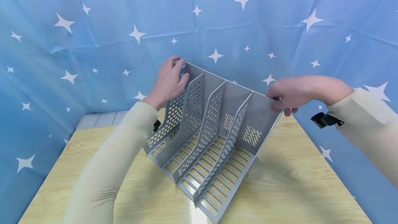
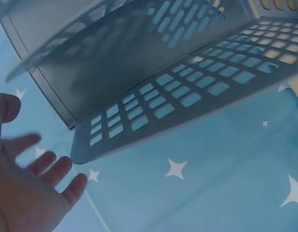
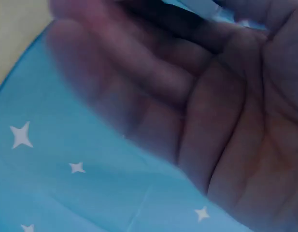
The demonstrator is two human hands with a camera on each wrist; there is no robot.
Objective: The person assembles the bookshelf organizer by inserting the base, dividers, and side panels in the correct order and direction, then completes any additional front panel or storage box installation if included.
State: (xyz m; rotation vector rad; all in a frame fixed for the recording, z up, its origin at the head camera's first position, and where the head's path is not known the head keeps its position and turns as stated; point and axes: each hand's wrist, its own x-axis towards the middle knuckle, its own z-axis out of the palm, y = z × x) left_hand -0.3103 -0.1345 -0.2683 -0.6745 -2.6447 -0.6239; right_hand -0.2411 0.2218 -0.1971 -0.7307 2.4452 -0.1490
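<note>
A grey file rack (image 1: 259,115) with slotted dividers and a slatted base is tilted over the table in the head view. My right hand (image 1: 290,94) pinches its upper right corner, thumb on the inner face of the back panel. At the upper left corner is my left hand (image 1: 169,80), fingers spread and loosely bent. From the left wrist, the left hand (image 2: 35,188) shows its fingertips right by the corner of the perforated side wall (image 2: 163,104), not curled round it. Curled fingers of the right hand (image 3: 187,96) fill much of the right wrist view, hiding most of the rack there.
The light wood table (image 1: 311,168) extends beneath the rack. A pale grey panel (image 1: 104,119) lies along the table's back left edge. Behind and at both sides hangs a blue curtain (image 1: 102,16) with white stars. A black strap piece (image 1: 326,119) sticks out below the right cuff.
</note>
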